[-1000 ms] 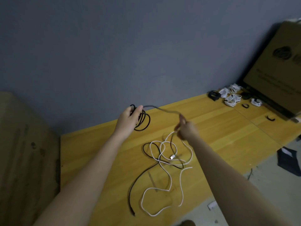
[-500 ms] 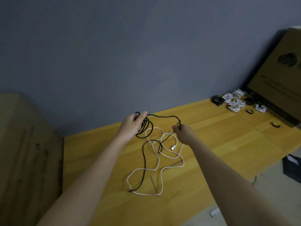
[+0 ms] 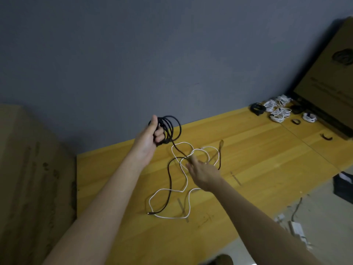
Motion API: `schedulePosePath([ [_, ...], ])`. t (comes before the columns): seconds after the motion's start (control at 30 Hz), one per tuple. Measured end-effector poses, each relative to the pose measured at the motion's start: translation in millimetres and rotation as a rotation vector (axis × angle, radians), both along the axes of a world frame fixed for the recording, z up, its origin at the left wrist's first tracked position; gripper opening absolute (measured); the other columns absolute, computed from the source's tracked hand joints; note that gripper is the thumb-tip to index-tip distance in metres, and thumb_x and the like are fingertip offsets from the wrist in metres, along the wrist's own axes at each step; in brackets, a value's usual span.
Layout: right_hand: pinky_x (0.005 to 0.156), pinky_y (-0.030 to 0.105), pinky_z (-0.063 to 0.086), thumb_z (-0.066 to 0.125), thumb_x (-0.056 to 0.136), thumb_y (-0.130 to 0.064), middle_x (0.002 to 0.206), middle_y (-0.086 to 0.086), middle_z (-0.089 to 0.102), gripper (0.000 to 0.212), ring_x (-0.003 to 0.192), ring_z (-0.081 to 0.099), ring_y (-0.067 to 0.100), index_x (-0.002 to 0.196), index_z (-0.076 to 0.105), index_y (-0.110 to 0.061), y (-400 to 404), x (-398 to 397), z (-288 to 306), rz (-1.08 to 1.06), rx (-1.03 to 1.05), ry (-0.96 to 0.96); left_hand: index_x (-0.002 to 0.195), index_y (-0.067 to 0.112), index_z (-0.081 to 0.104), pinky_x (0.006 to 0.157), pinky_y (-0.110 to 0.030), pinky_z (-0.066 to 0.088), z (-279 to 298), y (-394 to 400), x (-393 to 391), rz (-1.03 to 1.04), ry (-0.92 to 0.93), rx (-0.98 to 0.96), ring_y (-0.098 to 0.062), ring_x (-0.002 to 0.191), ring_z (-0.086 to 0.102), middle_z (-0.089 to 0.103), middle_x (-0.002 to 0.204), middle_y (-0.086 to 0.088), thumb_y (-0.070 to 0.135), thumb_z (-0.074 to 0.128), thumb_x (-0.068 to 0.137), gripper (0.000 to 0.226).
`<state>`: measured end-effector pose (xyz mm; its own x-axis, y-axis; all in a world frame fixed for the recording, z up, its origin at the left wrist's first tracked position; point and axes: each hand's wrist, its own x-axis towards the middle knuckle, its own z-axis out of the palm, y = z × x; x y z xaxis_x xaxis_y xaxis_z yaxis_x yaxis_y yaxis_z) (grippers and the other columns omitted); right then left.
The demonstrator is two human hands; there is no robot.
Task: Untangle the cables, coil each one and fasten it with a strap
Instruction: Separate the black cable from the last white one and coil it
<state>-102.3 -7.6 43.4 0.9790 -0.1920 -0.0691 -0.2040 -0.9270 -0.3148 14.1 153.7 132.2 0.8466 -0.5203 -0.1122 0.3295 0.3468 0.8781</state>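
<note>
One black cable (image 3: 170, 180) and one white cable (image 3: 184, 185) are lying tangled on the yellow table (image 3: 257, 161). The black one is partly wound: its coil (image 3: 170, 129) is hanging above the table in the left hand (image 3: 150, 137), whose fingers are curling around the loops, the coil sitting at about 2 o'clock from the palm. From the coil a black strand is running down toward 5 o'clock to the right hand (image 3: 202, 173), then looping on across the table to a plug end at about 7 o'clock from that hand. The right hand is reaching low over the tangle with fingers blurred; whether it is pinching the strand cannot be told. The white cable is lying in loose loops around and under the right hand, from 12 o'clock to 7 o'clock of it. Far off at 2 o'clock, near a leaning cardboard box (image 3: 328, 73), about four white bundles (image 3: 279, 113) and two black bundles (image 3: 257, 108) are sitting together, with two loose straps (image 3: 327, 137) beside them. A second cardboard box (image 3: 28, 178) is standing at 9 o'clock.
</note>
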Motion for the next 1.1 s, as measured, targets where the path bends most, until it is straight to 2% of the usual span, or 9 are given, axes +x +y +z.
schedulePosePath([
  [0.07, 0.062, 0.035, 0.036, 0.031, 0.102, -0.033, 0.109, 0.012, 0.062, 0.032, 0.091, 0.061, 0.037, 0.126, 0.037, -0.013, 14.3, -8.1, -7.1, 0.169, -0.188, 0.057, 0.084, 0.017, 0.042, 0.066, -0.021, 0.039, -4.5, -8.0, 0.9, 0.060, -0.091, 0.092, -0.008, 0.055, 0.041, 0.044, 0.060, 0.009, 0.037, 0.040, 0.102, 0.027],
  [0.13, 0.061, 0.035, 0.036, 0.035, 0.101, -0.024, 0.104, 0.013, 0.061, 0.026, 0.089, 0.060, 0.035, 0.120, 0.044, -0.009, 25.7, -12.4, -1.1, 0.303, -0.282, 0.024, 0.094, 0.011, 0.043, 0.077, -0.028, 0.039, -17.3, -12.6, -0.5, 0.062, -0.333, 0.453, -0.013, 0.069, 0.049, 0.049, 0.070, 0.003, 0.041, 0.033, 0.103, 0.033],
  [0.23, 0.058, 0.035, 0.043, 0.055, 0.092, -0.009, 0.084, 0.014, 0.063, 0.012, 0.072, 0.060, 0.033, 0.100, 0.060, -0.002, 32.1, -15.5, 18.3, 0.467, -0.194, -0.287, 0.127, 0.003, 0.030, 0.087, -0.039, 0.043, -38.3, -11.1, -2.0, -0.071, -0.511, 0.821, -0.026, 0.101, 0.055, 0.057, 0.104, -0.013, 0.049, 0.037, 0.099, 0.055],
  [0.37, 0.062, 0.034, 0.049, 0.062, 0.088, -0.005, 0.086, 0.011, 0.065, 0.016, 0.077, 0.062, 0.029, 0.103, 0.067, -0.002, 22.9, -14.2, 44.9, 0.357, 0.071, -0.546, 0.110, 0.016, 0.028, 0.066, -0.036, 0.037, -54.8, -2.3, -6.9, -0.253, -0.663, 0.991, -0.031, 0.092, 0.051, 0.053, 0.092, -0.010, 0.052, 0.042, 0.096, 0.041],
  [0.5, 0.067, 0.037, 0.048, 0.068, 0.087, -0.017, 0.087, 0.004, 0.064, 0.010, 0.076, 0.059, 0.021, 0.093, 0.070, -0.009, -9.8, -3.8, 59.7, -0.001, 0.282, -0.651, 0.094, 0.023, 0.038, 0.066, -0.034, 0.038, -57.9, 9.1, -15.2, -0.361, -0.640, 0.903, -0.014, 0.072, 0.054, 0.055, 0.075, 0.002, 0.057, 0.037, 0.095, 0.034],
  [0.6, 0.068, 0.028, 0.045, 0.070, 0.086, -0.021, 0.084, -0.001, 0.062, 0.010, 0.078, 0.058, 0.018, 0.091, 0.072, -0.013, -26.4, 5.0, 57.9, -0.074, 0.299, -0.700, 0.085, 0.020, 0.048, 0.051, -0.024, 0.033, -45.4, 13.0, -27.8, -0.517, -0.487, 0.645, -0.005, 0.046, 0.035, 0.038, 0.052, 0.014, 0.059, 0.047, 0.085, 0.039],
  [0.8, 0.071, 0.026, 0.043, 0.052, 0.098, -0.014, 0.070, -0.008, 0.059, 0.018, 0.063, 0.054, -0.003, 0.103, 0.069, -0.010, -23.1, 2.2, 13.0, -0.262, 0.746, -0.356, 0.080, 0.015, 0.051, 0.040, -0.011, 0.022, -17.9, 6.1, -30.0, -0.300, -0.169, 0.239, -0.003, 0.038, 0.023, 0.030, 0.047, 0.011, 0.052, 0.051, 0.082, 0.038],
  [0.97, 0.075, 0.031, 0.050, 0.046, 0.100, -0.022, 0.088, -0.005, 0.063, 0.018, 0.077, 0.062, 0.006, 0.097, 0.064, -0.028, 4.6, -27.5, -27.9, -0.139, 0.611, -0.089, 0.081, 0.019, 0.040, 0.055, -0.016, 0.034, -2.9, -4.4, -15.2, -0.014, -0.075, 0.055, -0.005, 0.050, 0.034, 0.037, 0.055, 0.012, 0.040, 0.043, 0.098, 0.027],
  [1.1, 0.085, 0.025, 0.047, 0.048, 0.099, -0.024, 0.108, -0.006, 0.056, 0.023, 0.093, 0.056, 0.005, 0.119, 0.060, -0.022, 14.2, -22.3, -26.4, -0.117, 0.549, -0.228, 0.084, 0.018, 0.042, 0.059, -0.021, 0.033, 3.3, -7.6, -15.8, -0.087, -0.130, 0.136, -0.006, 0.050, 0.039, 0.041, 0.056, 0.010, 0.026, 0.040, 0.103, 0.021],
])
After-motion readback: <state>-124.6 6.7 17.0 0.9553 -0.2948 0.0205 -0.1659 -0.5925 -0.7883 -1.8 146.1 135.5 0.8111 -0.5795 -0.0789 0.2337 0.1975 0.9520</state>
